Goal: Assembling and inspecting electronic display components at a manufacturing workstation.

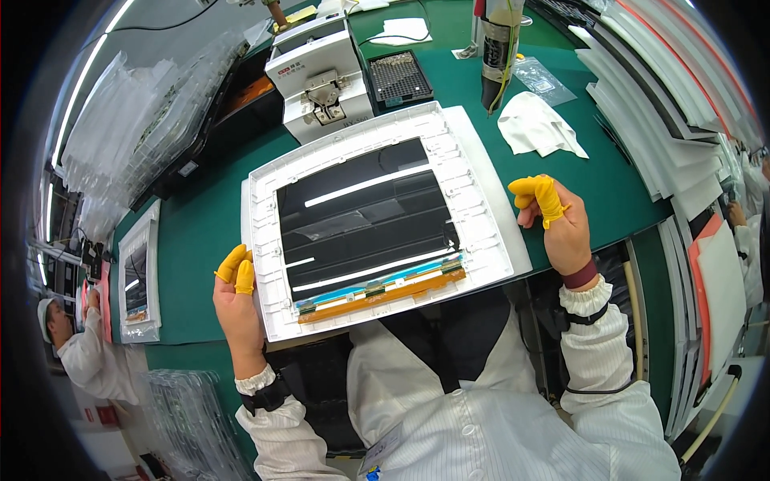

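Observation:
A white plastic display frame (473,192) with a dark screen panel (365,212) in it lies before me on a white foam sheet (513,248). Along the panel's near edge run an orange flex strip (385,298) and a blue strip. My left hand (238,301), with yellow finger cots, is closed at the frame's left edge; some of its fingers pass out of sight there. Off the right side, apart from the frame, my right hand (561,220) is raised over the table with its fingers curled together, also in yellow cots. Whatever its fingertips may hold is too small to make out.
Behind the frame stands a white machine (317,80) beside a black tray (399,78). A white cloth (539,126) lies at the right rear, below a hanging tool (497,60). Foam sheets (642,104) are stacked at right, clear trays (152,120) at left. A co-worker (88,345) is far left.

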`<state>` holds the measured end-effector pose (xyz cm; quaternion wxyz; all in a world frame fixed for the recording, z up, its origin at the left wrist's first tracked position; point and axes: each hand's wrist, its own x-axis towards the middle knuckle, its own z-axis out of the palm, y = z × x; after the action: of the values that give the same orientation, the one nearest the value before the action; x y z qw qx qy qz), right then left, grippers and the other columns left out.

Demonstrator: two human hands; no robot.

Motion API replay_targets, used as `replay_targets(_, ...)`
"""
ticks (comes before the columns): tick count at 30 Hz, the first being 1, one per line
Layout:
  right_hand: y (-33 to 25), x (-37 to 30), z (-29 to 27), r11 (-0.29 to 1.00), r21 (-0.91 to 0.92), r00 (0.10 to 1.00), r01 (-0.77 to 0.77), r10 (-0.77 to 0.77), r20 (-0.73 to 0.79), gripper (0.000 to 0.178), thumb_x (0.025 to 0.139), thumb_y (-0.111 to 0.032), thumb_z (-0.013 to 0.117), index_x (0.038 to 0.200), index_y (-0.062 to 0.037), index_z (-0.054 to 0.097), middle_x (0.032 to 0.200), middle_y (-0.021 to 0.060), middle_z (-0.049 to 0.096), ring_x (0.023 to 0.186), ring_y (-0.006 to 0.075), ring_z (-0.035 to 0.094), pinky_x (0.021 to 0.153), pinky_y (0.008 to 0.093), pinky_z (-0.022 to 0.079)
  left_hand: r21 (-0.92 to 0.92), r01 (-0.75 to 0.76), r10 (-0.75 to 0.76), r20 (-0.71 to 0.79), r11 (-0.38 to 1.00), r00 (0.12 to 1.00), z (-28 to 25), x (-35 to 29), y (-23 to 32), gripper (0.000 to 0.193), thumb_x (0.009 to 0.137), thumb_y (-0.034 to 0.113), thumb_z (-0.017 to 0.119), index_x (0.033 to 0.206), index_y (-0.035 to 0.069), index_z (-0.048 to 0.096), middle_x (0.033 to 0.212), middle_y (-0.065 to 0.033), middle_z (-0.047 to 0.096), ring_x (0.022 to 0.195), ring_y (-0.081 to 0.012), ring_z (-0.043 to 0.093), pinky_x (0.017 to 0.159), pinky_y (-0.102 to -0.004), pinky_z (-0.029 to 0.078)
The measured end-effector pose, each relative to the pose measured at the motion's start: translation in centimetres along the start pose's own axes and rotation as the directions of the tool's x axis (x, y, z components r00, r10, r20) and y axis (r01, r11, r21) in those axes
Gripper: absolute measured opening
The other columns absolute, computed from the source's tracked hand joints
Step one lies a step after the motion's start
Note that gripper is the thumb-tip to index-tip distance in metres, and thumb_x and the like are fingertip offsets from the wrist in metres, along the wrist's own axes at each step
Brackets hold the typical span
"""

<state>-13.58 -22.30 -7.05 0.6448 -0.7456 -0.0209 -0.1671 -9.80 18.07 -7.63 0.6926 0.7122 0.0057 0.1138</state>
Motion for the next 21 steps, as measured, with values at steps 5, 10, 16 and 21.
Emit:
replay_targets(5, 0.34, -0.1, -0.15, 1.0, 0.009, 1.0, -0.007, 0.007, 0.001, 0.033, 0.093, -0.028, 0.046, 0.095, 0.0003, 0.062, 0.077, 0.0004, 0.056, 0.063, 0.0051, 0.05, 0.058, 0.0171, 0.04, 0.024, 0.005, -0.005, -0.003, 1.0, 1.0, 0.16, -0.08, 0.09, 0.029, 0.09, 0.009, 0.051, 0.115, -0.004, 0.049, 0.108, -0.0101, 0.057, 0.097, -0.0129, 0.055, 0.085, -0.0217, 0.043)
replay_targets(10, 0.2, -0.14, -0.14, 1.0, 0.009, 1.0, -0.008, 0.008, 0.015, 0.032, 0.093, -0.028, 0.047, 0.095, 0.0005, 0.062, 0.077, 0.0003, 0.056, 0.063, 0.005, 0.05, 0.058, 0.017, 0.041, 0.033, 0.004, -0.004, 0.005, 0.999, 1.0, -0.2, -0.18, 0.0, 0.028, 0.09, 0.007, 0.051, 0.116, -0.004, 0.049, 0.109, -0.0103, 0.057, 0.097, -0.0135, 0.055, 0.086, -0.0225, 0.043)
replay_targets(16, -0.19, -0.05, -0.05, 1.0, -0.026, 1.0, -0.008, 0.009, 0.014, 0.029, 0.093, -0.025, 0.048, 0.095, 0.0006, 0.062, 0.076, 0.0001, 0.056, 0.062, 0.0054, 0.05, 0.057, 0.0171, 0.04, 0.047, 0.011, -0.011, -0.018, 0.999, 1.0, 0.18, -0.22, 0.29, 0.028, 0.089, 0.005, 0.051, 0.116, -0.004, 0.049, 0.109, -0.0109, 0.056, 0.097, -0.0142, 0.055, 0.086, -0.0224, 0.043)
replay_targets(21, -0.07, -0.14, -0.08, 0.997, 0.018, 0.997, -0.07, 0.071, -0.019, 0.017, 0.091, -0.013, 0.051, 0.095, 0.0002, 0.062, 0.076, 0.0003, 0.056, 0.063, 0.0054, 0.05, 0.057, 0.0177, 0.04, 0.062, -0.003, 0.003, 0.001, 0.998, 1.0, 0.37, -0.3, 0.35, 0.028, 0.088, 0.004, 0.052, 0.115, -0.004, 0.049, 0.108, -0.0104, 0.057, 0.097, -0.0141, 0.055, 0.085, -0.023, 0.043)
